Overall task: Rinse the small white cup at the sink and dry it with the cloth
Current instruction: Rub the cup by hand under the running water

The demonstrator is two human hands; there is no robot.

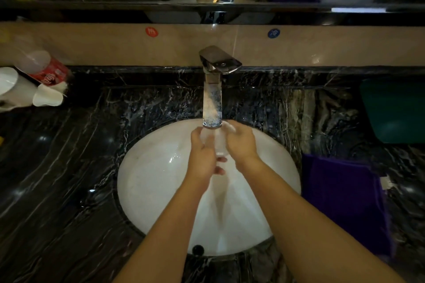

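The small white cup [219,142] is held over the white sink basin [151,179], directly under the chrome faucet [212,103] spout. My left hand [203,156] grips the cup from the left and my right hand [241,142] grips it from the right. The hands cover most of the cup, so only a pale strip shows between them. Whether water runs onto it is hard to tell. A purple cloth [342,200] lies on the dark marble counter just right of the basin.
White paper cups [47,97] and a tipped plastic bottle with a red label [43,69] sit at the far left of the counter [57,179]. A dark green tub [395,110] stands at the right. A mirror runs along the back wall.
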